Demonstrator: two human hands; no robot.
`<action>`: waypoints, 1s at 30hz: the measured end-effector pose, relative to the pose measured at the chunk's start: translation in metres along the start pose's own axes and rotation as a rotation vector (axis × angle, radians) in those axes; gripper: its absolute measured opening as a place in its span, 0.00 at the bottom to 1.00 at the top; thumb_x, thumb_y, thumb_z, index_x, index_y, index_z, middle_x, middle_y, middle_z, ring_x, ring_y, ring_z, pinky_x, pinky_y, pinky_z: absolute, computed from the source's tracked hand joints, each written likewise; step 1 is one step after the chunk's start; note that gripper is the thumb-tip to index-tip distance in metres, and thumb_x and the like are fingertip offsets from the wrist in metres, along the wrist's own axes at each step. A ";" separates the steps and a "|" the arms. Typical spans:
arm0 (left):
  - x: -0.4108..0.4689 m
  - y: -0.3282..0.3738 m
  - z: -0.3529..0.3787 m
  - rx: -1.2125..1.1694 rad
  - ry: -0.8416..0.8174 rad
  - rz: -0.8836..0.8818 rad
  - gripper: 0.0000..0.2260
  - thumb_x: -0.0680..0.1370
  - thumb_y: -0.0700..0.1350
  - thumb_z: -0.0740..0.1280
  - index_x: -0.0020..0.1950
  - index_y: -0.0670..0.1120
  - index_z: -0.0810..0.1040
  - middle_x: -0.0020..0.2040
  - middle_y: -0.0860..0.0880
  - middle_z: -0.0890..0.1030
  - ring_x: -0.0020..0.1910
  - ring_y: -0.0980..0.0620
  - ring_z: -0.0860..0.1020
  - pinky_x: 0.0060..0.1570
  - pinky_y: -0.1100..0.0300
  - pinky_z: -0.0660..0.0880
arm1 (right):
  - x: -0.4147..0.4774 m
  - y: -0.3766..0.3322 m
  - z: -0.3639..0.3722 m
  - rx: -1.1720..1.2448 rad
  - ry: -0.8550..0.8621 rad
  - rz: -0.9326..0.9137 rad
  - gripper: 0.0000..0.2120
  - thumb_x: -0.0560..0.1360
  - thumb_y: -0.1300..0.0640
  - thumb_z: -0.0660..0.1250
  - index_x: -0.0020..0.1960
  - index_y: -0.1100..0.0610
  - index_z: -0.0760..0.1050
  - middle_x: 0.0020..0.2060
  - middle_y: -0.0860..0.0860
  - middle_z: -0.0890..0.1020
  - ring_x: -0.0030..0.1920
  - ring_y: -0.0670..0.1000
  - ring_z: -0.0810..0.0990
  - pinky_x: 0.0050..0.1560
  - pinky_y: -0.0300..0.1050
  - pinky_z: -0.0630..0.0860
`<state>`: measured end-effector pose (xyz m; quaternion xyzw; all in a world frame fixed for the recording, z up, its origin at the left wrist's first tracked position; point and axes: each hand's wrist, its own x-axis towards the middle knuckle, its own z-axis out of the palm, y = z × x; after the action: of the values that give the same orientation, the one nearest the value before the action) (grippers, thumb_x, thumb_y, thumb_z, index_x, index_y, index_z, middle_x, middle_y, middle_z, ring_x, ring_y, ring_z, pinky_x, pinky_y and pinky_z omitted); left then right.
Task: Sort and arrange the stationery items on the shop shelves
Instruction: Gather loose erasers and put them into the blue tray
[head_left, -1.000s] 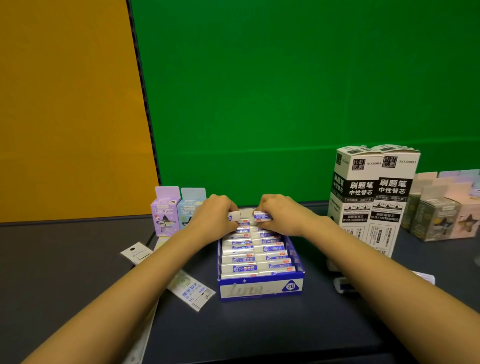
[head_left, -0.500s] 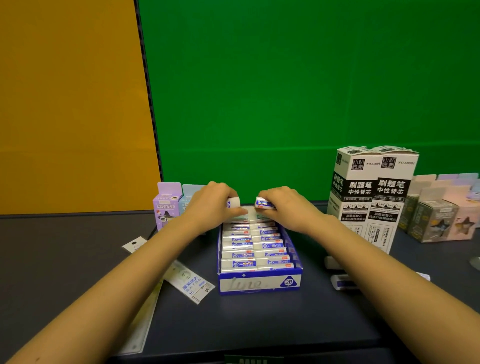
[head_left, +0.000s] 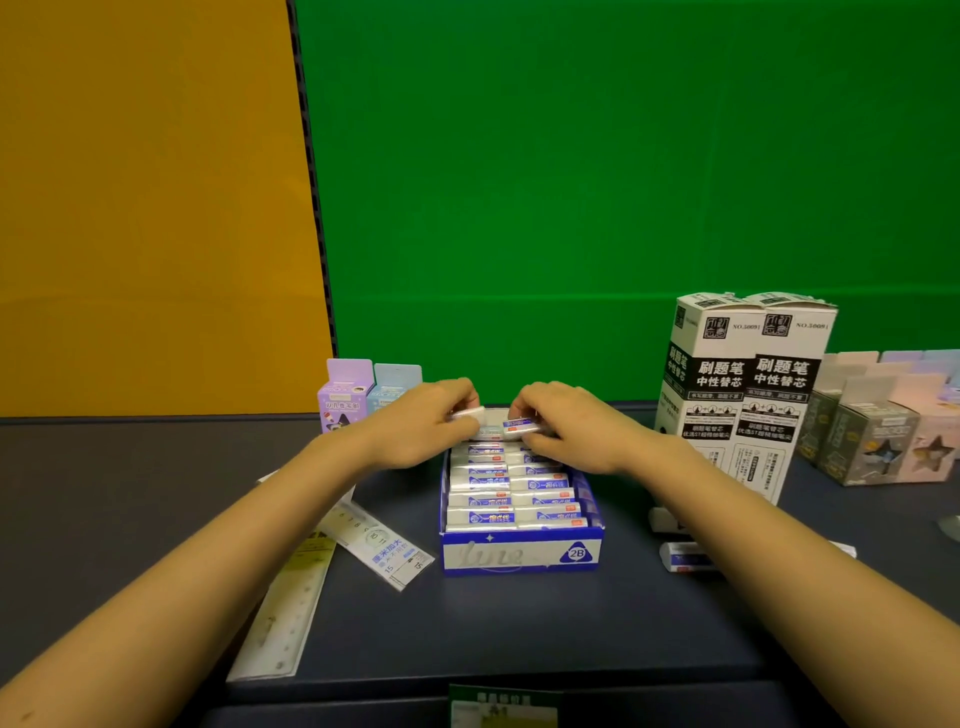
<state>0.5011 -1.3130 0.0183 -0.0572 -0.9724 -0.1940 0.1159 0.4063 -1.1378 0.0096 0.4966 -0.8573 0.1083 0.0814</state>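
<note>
A blue and white eraser box (head_left: 521, 555) stands open on the dark shelf, filled with two rows of wrapped white erasers (head_left: 480, 517). Over its far end, my left hand (head_left: 415, 428) pinches one white eraser (head_left: 470, 414) and my right hand (head_left: 569, 426) pinches another eraser with a blue label (head_left: 522, 427). Both erasers are held just above the back row. A loose eraser (head_left: 685, 557) lies on the shelf to the right of the box, partly under my right forearm.
Two tall white refill boxes (head_left: 743, 384) stand at the right, with small grey and pink boxes (head_left: 872, 441) beyond them. A purple box (head_left: 343, 395) and a light blue box (head_left: 395, 384) stand behind my left hand. Packaged rulers (head_left: 374, 545) lie at the left.
Both hands stay at the far end of the eraser box, each with an eraser, and have shifted only slightly. The camera has tilted a little.
</note>
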 end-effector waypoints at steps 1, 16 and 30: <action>-0.001 -0.002 0.001 0.004 -0.004 0.011 0.09 0.77 0.46 0.61 0.53 0.41 0.72 0.49 0.45 0.77 0.45 0.47 0.73 0.43 0.59 0.69 | 0.000 0.001 0.000 -0.033 0.012 -0.008 0.12 0.75 0.53 0.62 0.59 0.53 0.71 0.54 0.50 0.77 0.54 0.51 0.72 0.56 0.46 0.66; 0.003 0.003 0.010 0.196 0.210 0.046 0.13 0.71 0.48 0.71 0.54 0.46 0.81 0.52 0.48 0.84 0.47 0.50 0.79 0.44 0.61 0.71 | -0.003 0.005 -0.005 0.013 0.048 0.034 0.08 0.73 0.58 0.66 0.51 0.53 0.81 0.48 0.49 0.83 0.42 0.43 0.74 0.46 0.39 0.72; 0.007 0.007 0.021 0.362 0.173 -0.010 0.13 0.73 0.51 0.69 0.54 0.49 0.82 0.55 0.50 0.83 0.55 0.48 0.78 0.53 0.54 0.75 | -0.015 -0.003 -0.005 -0.028 0.049 0.054 0.09 0.74 0.54 0.64 0.52 0.51 0.80 0.51 0.48 0.82 0.50 0.49 0.79 0.51 0.45 0.76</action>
<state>0.4913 -1.2978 0.0033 -0.0137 -0.9781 -0.0208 0.2066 0.4160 -1.1253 0.0111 0.4692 -0.8696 0.1106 0.1064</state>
